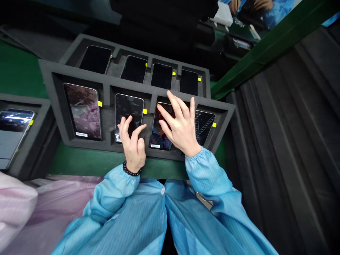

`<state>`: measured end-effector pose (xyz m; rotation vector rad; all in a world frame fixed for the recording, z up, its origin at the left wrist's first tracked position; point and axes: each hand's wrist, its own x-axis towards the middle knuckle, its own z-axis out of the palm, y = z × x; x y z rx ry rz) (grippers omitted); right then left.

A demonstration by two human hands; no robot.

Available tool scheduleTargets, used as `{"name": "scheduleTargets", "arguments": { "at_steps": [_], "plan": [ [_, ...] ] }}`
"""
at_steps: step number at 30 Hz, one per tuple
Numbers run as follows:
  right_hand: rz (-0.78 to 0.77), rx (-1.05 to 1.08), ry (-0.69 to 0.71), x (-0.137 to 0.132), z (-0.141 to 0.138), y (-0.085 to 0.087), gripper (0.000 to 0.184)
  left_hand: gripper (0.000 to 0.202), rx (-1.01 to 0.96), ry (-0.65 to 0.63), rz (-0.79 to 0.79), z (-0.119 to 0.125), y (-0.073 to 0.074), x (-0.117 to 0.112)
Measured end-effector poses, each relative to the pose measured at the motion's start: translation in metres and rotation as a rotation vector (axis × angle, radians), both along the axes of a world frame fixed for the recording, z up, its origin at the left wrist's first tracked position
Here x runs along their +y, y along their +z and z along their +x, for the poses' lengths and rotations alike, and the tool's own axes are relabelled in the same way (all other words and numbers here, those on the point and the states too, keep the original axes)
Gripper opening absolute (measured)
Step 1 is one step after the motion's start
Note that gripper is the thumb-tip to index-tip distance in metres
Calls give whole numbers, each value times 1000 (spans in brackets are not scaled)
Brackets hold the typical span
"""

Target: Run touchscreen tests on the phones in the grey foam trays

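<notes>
Eight smartphones [162, 76] lie face up in a black foam tray [127, 85], four to a row in two rows, each in its own pocket with a small yellow tag beside it. The left hand [132, 147], a beaded bracelet [130, 169] at its wrist, is over the second phone [129, 108] of the near row, its fingers [123, 124] curled downward; whether they have hold of it cannot be told. The right hand [180, 129] is spread open, holding nothing, above the third phone [162, 138] of that row, its fingertips [169, 93] reaching past it towards the foam divider. Light blue sleeves [117, 191] cover both arms. Another phone [16, 122] sits in a second tray [39, 117] at left, and a co-worker's hands [251, 5] show at top right.
</notes>
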<state>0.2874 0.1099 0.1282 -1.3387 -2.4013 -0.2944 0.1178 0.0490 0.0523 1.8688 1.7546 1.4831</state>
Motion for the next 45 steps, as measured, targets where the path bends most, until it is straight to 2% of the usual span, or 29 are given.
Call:
{"name": "scheduleTargets", "arguments": {
  "at_steps": [7,13,28,39,45],
  "plan": [
    [17,3,6,-2,0,-1,38,49,11,-5,3,-1,-2,0],
    [-8,24,-4,3,-1,2,45,48,2,-7,10,-1,-2,0],
    [-6,16,10,-8,3,0,37,49,6,-3,15,-1,-1,0],
    [-29,24,5,-23,10,-9,36,55,21,14,-3,-2,-1,0],
    [-3,27,9,-35,12,-15,35,50,-5,-22,31,-3,-1,0]
  ]
}}
